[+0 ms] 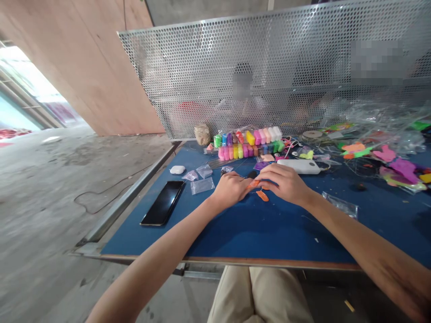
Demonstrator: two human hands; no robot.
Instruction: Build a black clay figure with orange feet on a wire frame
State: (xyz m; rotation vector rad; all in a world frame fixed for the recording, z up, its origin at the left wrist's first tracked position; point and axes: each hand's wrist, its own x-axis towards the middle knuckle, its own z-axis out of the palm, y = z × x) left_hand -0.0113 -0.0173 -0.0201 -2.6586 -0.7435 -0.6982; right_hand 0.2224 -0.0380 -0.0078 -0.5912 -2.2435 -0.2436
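Observation:
My left hand (230,186) is closed, its fingertips pinching a small, soft-looking orange piece (253,184) whose exact kind I cannot make out. From the other side my right hand (285,181) closes its thumb and fingers on the same piece, so the fingertips of both hands nearly meet. Just below them a flat, oval orange piece (262,196) hangs or lies close to the blue tabletop (249,237); which of the two I cannot tell. Behind my fingers a small dark object (252,174) is partly hidden.
Colourful wrapped blocks (247,150) line the back before a perforated metal panel (208,67). A white power strip (299,166) lies behind my right hand. At left are a phone (163,203), a white case (177,169) and small plastic bags (202,185). Coloured scraps (404,169) heap up at right.

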